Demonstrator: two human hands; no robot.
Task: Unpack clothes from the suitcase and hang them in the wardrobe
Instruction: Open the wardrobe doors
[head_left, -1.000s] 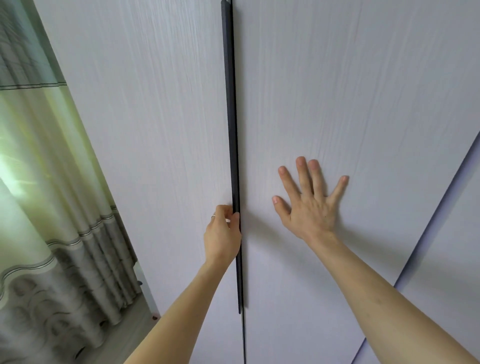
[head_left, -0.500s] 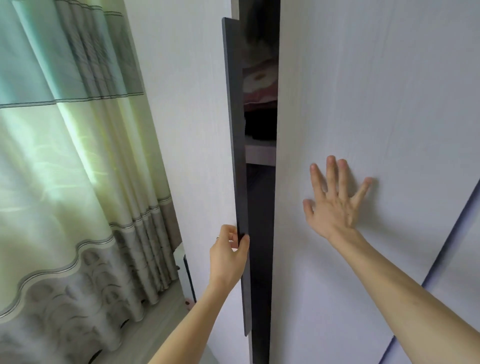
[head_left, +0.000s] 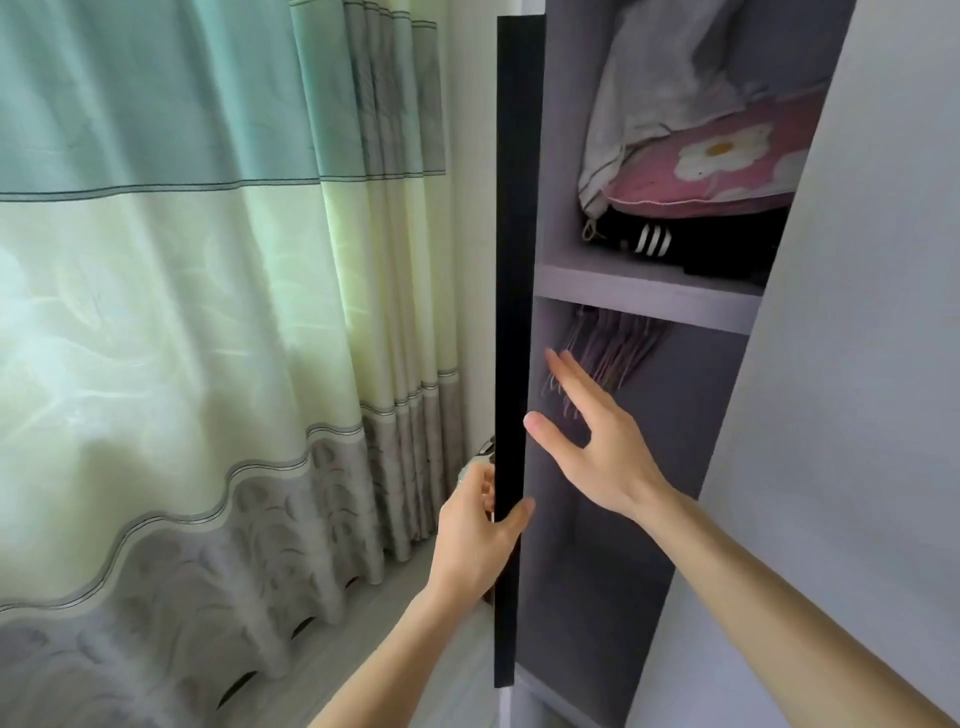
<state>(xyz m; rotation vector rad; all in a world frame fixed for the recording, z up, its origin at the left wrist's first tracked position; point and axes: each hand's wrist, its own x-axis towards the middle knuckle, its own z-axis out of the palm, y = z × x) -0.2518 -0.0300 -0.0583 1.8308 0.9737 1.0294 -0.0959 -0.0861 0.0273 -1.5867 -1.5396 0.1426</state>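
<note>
The wardrobe's left door (head_left: 511, 312) stands open, seen edge-on as a dark strip. My left hand (head_left: 480, 525) grips that edge near its lower half. My right hand (head_left: 592, 436) is open, fingers spread, held in the gap in front of the wardrobe's grey lower compartment (head_left: 623, 493). A bunch of thin hangers (head_left: 618, 348) hangs just under the shelf (head_left: 644, 296). Above the shelf lie a pink flowered cushion (head_left: 711, 166), white cloth and a black item with white stripes (head_left: 675, 241). No suitcase is in view.
The right wardrobe door (head_left: 857, 364) stays closed on the right. A long green and grey curtain (head_left: 182, 312) hangs on the left, reaching down to the pale floor (head_left: 363, 623) beside the wardrobe.
My left hand has pulled the left door from closed to wide open. My right hand has left the right door's face and moved into the opening. The view swung left.
</note>
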